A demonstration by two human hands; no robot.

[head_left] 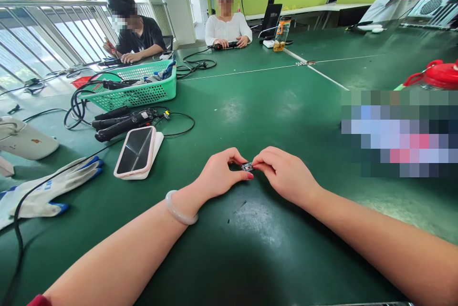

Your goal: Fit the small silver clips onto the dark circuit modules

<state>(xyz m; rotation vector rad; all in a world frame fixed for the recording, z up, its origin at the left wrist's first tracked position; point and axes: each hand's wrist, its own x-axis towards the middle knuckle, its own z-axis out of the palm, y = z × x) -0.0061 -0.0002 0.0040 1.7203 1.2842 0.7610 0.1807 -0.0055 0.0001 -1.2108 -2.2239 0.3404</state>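
Observation:
A tiny dark circuit board (pixel 247 167) with pale specks is held just above the green table (pixel 229 249). My left hand (pixel 223 172) pinches its left side between thumb and forefinger, and a pale bangle (pixel 179 208) circles that wrist. From the other side, my right hand (pixel 282 170) has its thumb and forefinger closed together at the board's right edge. Those fingertips partly cover the board, so its full outline is hidden.
To the left lie a phone (pixel 135 152), work gloves (pixel 53 187) and a black-handled tool with a cable (pixel 125 122). Behind them stands a green basket (pixel 143 94). A bottle (pixel 282 34) is farther back. Other people sit around the far table; a red object (pixel 438 75) lies right.

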